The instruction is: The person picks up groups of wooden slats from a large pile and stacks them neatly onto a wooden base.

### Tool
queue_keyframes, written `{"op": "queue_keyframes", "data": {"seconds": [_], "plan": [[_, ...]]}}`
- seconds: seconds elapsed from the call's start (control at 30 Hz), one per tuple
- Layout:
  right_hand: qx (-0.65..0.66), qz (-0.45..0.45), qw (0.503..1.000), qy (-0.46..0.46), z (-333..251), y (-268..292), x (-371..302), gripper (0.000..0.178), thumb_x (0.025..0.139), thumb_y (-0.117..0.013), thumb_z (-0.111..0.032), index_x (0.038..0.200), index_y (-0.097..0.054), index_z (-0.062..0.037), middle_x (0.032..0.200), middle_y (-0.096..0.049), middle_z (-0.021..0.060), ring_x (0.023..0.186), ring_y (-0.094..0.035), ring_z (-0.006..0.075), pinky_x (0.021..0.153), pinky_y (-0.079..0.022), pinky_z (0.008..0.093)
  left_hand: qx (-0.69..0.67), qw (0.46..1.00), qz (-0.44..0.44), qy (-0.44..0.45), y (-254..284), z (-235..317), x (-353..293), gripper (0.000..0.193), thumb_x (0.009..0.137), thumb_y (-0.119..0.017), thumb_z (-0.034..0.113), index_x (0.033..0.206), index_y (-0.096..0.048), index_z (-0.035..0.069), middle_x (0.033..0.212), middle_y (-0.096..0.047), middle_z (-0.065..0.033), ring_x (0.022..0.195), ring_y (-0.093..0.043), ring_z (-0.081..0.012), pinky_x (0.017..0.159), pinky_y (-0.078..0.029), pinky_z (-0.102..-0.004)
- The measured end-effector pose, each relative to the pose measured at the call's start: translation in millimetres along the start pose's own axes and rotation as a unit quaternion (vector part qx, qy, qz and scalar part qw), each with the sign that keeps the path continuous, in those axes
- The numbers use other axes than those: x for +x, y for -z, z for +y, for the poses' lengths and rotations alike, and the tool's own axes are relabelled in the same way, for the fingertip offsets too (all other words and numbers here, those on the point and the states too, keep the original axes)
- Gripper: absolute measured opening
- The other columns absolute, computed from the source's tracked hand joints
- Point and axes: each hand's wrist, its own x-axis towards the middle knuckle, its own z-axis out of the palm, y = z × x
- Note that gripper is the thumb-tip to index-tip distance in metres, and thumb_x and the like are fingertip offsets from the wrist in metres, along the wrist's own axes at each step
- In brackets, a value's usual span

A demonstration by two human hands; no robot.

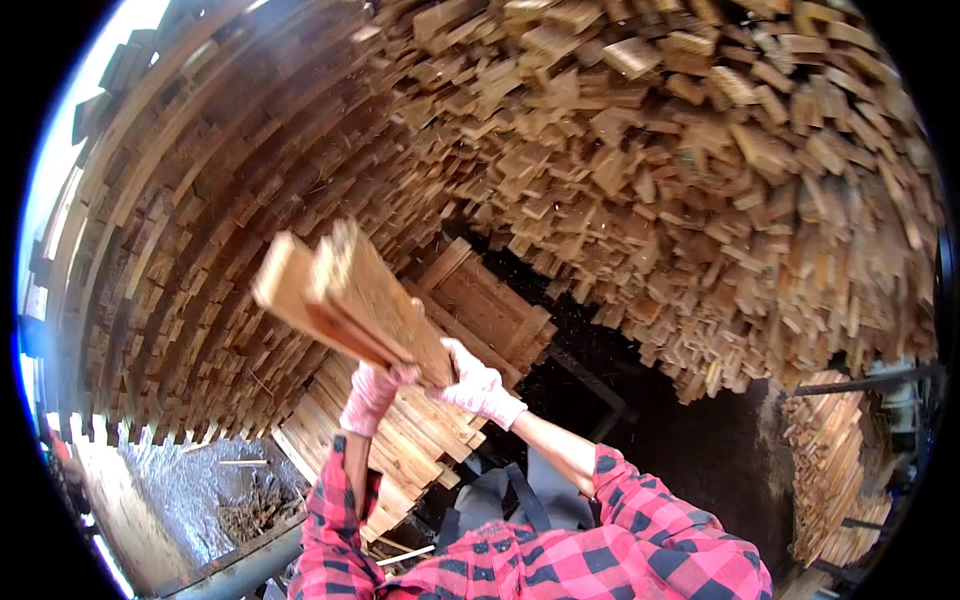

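Observation:
A small bundle of wooden boards (372, 290) is held up in front of me, tilted toward the upper left. My left hand (375, 393), in a pinkish glove, closes round the bundle's near end from below left. On its right side, my right hand (480, 385), gloved alike, grips the same boards. The fingers partly vanish behind the wood. Beneath the hands lies a layer of pale planks (415, 440), side by side. Just beyond them sits a framed wooden piece (490, 305), partly covered by the bundle.
A tall stack of boards (190, 260) rises on the left. Ahead and right towers a wall of board ends (680, 190), blurred. A smaller wood stack (828, 460) stands far right. A grey metal pipe (245, 565) runs at lower left, near wet, shiny ground (190, 495).

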Motion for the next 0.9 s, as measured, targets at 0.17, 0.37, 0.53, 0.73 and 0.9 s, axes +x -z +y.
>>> {"op": "queue_keyframes", "data": {"seconds": [0.17,0.37,0.53,0.73,0.9], "plan": [[-0.163,-0.094,0.966,-0.178,142,-42,8,0.099,0.075,-0.079,-0.047,0.153,-0.034,-0.0049,0.145,-0.053,0.0239,0.131,-0.055,0.0397,0.108,-0.046,0.041,-0.143,0.956,0.038,0.253,-4,-139,-24,0.063,0.075,-0.093,0.024,0.123,-0.063,-0.003,0.095,-0.073,-0.0045,0.089,-0.068,-0.0195,0.086,-0.056,-0.0342],[-0.178,-0.134,0.957,-0.184,154,-22,27,0.103,0.08,-0.075,-0.057,0.159,-0.028,-0.0103,0.153,-0.045,0.0225,0.142,-0.044,0.0359,0.116,-0.037,0.0415,-0.338,0.893,0.2,0.218,-25,-230,6,0.051,0.089,-0.078,0.031,0.127,-0.064,-0.001,0.118,-0.069,-0.0065,0.109,-0.064,-0.0183,0.097,-0.051,-0.0346],[-0.194,-0.027,0.97,-0.148,206,13,32,0.083,0.088,-0.07,-0.051,0.157,-0.037,-0.0184,0.151,-0.047,0.0212,0.139,-0.047,0.0377,0.116,-0.038,0.0401,-0.408,0.838,0.254,0.26,-44,-250,38,0.07,0.092,-0.072,0.047,0.145,-0.053,0.006,0.141,-0.059,-0.007,0.128,-0.056,-0.0216,0.11,-0.045,-0.0387],[-0.322,0.006,0.923,-0.211,266,40,120,0.067,0.089,-0.069,-0.047,0.147,-0.051,-0.0192,0.135,-0.057,0.0234,0.126,-0.054,0.0407,0.104,-0.046,0.0462,-0.455,0.777,0.244,0.361,-71,-314,32,0.102,0.077,-0.075,0.071,0.151,-0.043,0.009,0.142,-0.057,-0.0139,0.128,-0.055,-0.0339,0.105,-0.047,-0.058],[-0.305,-0.059,0.944,-0.115,326,38,140,0.062,0.09,-0.067,-0.048,0.141,-0.057,-0.0146,0.137,-0.056,0.0239,0.125,-0.054,0.0423,0.106,-0.044,0.046,-0.449,0.765,0.253,0.386,-78,-322,49,0.101,0.081,-0.059,0.083,0.148,-0.048,0.008,0.137,-0.06,-0.0154,0.119,-0.062,-0.0311,0.1,-0.053,-0.0503]]}}
